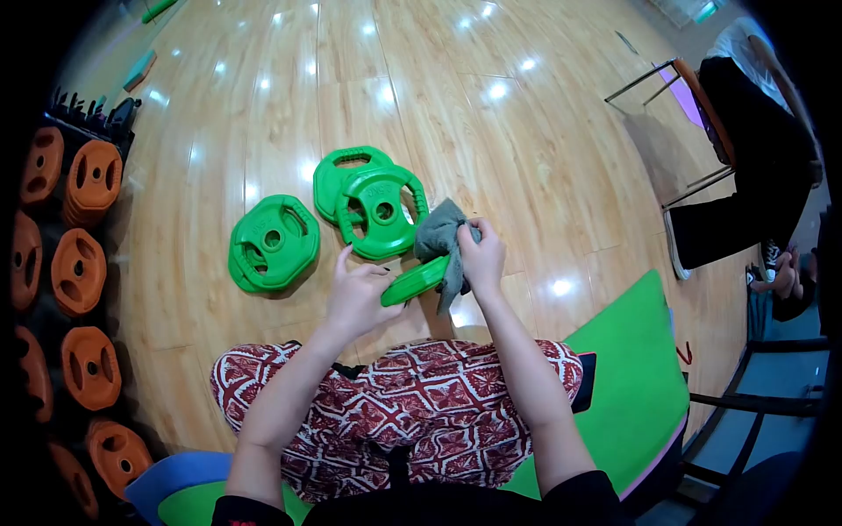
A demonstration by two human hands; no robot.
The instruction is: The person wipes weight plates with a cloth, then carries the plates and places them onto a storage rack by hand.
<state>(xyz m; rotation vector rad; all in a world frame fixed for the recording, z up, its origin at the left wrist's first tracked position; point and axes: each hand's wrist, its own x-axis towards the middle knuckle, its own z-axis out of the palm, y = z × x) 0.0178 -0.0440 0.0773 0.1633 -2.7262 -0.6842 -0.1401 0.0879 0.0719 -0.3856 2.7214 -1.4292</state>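
A green weight plate [416, 281], seen edge-on, is tilted up between my two hands above the wooden floor. My left hand [358, 294] grips its left end, the fingers partly behind it. With my right hand [481, 254] I clasp a grey cloth [443, 235] that is folded over the plate's right end. Just beyond, another green weight plate [383, 242] lies partly on top of a further green plate [330, 182]. To the left, a green weight plate [287, 266] rests flat on what looks like one more beneath it.
Orange weight plates [91, 367] stand on a dark rack at the left. A green mat [614, 377] lies under and beside my legs, with a dark phone-like object [585, 382] on it. A person [745, 149] in dark trousers sits on a chair [702, 105] at right.
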